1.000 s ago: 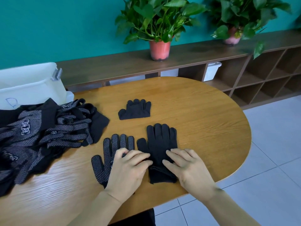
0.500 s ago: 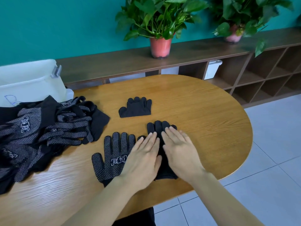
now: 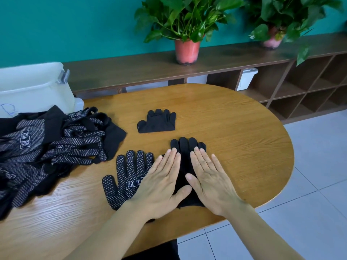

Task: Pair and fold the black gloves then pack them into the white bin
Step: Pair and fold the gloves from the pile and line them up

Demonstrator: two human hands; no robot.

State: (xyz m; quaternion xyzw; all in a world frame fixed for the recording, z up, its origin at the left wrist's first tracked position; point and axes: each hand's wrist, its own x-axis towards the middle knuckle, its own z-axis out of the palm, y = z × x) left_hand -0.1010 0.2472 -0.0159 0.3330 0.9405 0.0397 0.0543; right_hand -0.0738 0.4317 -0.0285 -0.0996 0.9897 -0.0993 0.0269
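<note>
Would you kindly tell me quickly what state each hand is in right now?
Left hand: open, fingers straight, pressing flat on the plain black glove.
Right hand: open, fingers straight, flat on the same glove.

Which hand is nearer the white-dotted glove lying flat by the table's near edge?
Left. The left hand lies flat, overlapping the dotted glove at its right edge. The right hand presses flat on the plain black glove beside it, clear of the dotted one.

Oval wooden table [image 3: 234,132] stands on tiled floor [image 3: 309,203], low cubby shelf [image 3: 131,72] lines teal wall [image 3: 75,25], leafy plants in orange pot [image 3: 187,51] and pink pot [image 3: 270,42] sit on top, white box [image 3: 246,79] sits in one cubby
</note>
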